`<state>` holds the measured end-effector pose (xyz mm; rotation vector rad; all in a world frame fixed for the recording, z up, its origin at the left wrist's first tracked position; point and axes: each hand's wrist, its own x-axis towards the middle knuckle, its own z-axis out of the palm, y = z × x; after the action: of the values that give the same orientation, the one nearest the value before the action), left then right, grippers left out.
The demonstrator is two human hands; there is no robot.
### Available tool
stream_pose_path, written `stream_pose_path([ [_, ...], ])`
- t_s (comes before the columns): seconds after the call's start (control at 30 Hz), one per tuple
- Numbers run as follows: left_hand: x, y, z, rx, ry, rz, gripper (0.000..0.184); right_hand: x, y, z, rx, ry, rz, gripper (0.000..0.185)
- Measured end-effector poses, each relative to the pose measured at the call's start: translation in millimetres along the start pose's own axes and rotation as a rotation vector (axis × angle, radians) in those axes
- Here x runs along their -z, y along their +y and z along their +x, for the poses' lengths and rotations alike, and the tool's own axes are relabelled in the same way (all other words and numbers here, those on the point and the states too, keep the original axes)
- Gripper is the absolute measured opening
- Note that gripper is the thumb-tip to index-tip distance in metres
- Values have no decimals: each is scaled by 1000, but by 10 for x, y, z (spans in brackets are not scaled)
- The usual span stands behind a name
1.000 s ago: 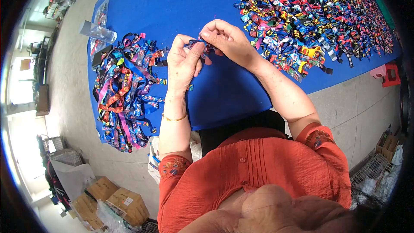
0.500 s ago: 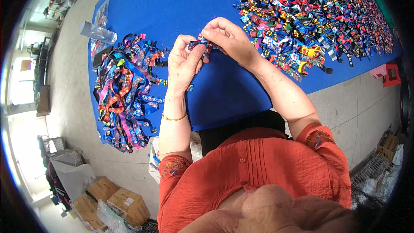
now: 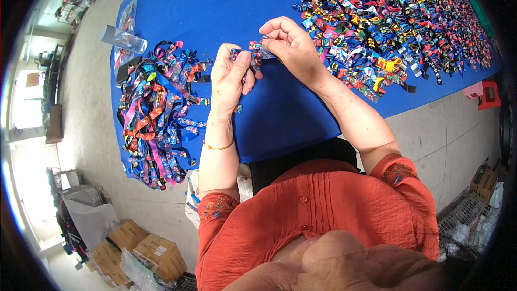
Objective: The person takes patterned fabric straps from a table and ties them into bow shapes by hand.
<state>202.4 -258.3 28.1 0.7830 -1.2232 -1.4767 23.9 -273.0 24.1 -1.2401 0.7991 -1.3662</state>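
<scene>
Printed ribbon strap, dark with red and blue markings, is held between the person's two hands, above the near part of a blue tablecloth. The left hand has its thumb pressed down against the bent forefinger, pinching the darker end of the strap; its other fingers are curled in. The right hand holds the other part, which runs in under the thumb; thumb and forefinger are bent with their tips close together, and what sits between those tips is too small to tell. The patterned middle of the strap hangs in the gap between the hands. A gold-coloured bracelet rings the left wrist. Just left of that forearm lies a tangled heap of lanyards, mostly blue, with orange, pink and purple strips among them. Beyond the heap, a clear bottle lies on its side by a plastic bag. To the right of the right hand, looped straps spread in dense rows to the table's far end
</scene>
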Motion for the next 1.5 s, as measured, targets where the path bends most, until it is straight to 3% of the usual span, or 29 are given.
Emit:
stream_pose_path([
  [0.2,-42,55,-4,20,51,76,14,9,-74,-5,-75,-55,48,21],
  [0.5,-35,85,9,27,64,52,11,-23,-9,-16,25,-136,-143,30],
  [0.8,-23,113,6,97,15,-19,14,-9,-89,-22,-111,-237,25,30],
  [0.9,-3,83,8,83,50,-17,16,-13,-30,-13,14,-163,-134,30],
  [1.1,16,95,33,51,82,-24,15,9,36,-5,-82,-224,-80,31],
  [1.2,15,107,28,81,78,-6,16,-15,64,9,31,-164,-107,28],
  [1.3,15,97,31,84,89,-10,17,38,-83,-2,-182,-162,-37,21],
  [1.5,-5,80,19,73,52,-26,17,18,-44,-8,-126,-224,-93,16],
])
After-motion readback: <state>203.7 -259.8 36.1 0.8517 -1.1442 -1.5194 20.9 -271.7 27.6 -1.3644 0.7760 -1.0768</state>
